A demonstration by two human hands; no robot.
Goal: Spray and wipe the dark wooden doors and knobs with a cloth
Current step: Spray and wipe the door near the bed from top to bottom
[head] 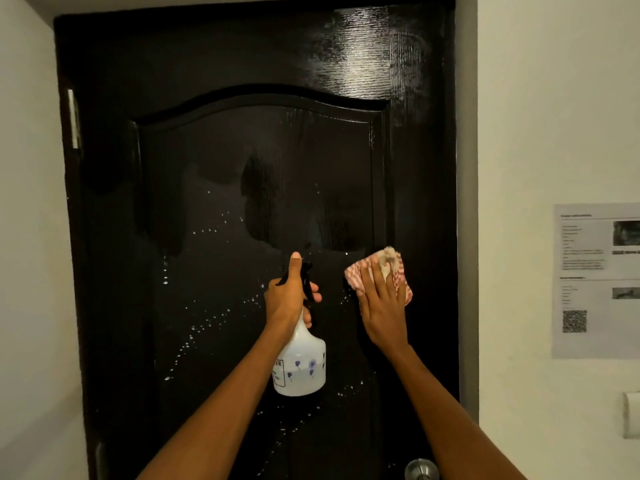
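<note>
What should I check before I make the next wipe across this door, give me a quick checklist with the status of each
1. Cloth flat against the door: ok, the right hand presses it with straight fingers.
2. Spray bottle secure: ok, the left hand grips its neck, thumb up.
3. Liquid left in the bottle: cannot tell.
4. Droplets still to wipe: not ok, they dot the panel left of the bottle.
5. Knob wiped: cannot tell, only its top shows at the bottom edge.

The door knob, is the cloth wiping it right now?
No, the right hand presses the cloth flat on the door panel, far above the knob.
</note>
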